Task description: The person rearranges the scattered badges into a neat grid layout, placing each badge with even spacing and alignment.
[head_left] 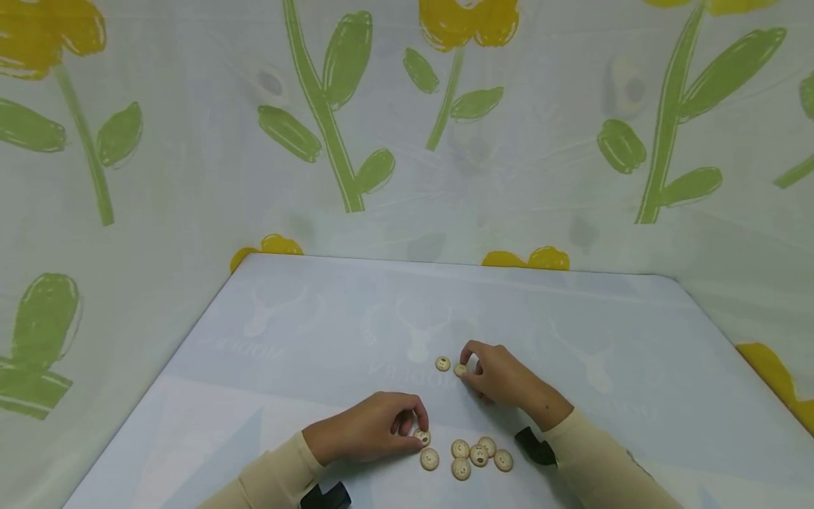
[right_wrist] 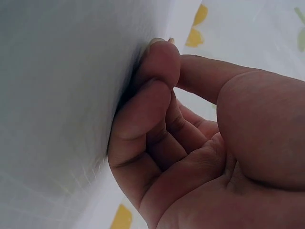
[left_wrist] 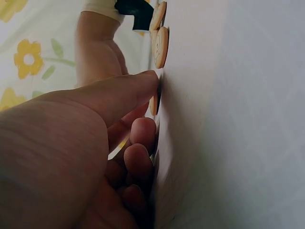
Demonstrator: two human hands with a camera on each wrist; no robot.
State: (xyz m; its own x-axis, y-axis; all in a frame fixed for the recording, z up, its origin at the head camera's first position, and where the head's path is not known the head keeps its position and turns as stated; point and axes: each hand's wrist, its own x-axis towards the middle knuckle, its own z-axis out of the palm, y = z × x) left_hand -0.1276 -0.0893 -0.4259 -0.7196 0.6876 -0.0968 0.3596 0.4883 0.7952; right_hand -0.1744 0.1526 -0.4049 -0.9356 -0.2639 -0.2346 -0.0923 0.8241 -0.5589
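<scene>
My right hand [head_left: 505, 375] pinches a small round wooden disc [head_left: 461, 370] between thumb and index finger on the tabletop. Just left of it lies a disc with a face on it [head_left: 442, 363]. Nearer the front, my left hand [head_left: 375, 428] has its thumb and index finger at the edges of a face-marked disc [head_left: 422, 437]. Another disc [head_left: 429, 459] sits directly below that one. In the left wrist view, the thumb partly covers a disc [left_wrist: 154, 106]. Curled fingers [right_wrist: 143, 109] hide the right hand's disc in the right wrist view.
A cluster of several wooden discs [head_left: 479, 454] lies between the two forearms, some touching or overlapping. The pale table [head_left: 286, 318] meets a flower-printed cloth [head_left: 210, 141] at its back and sides. Dark bands [head_left: 534, 447] are worn on both wrists.
</scene>
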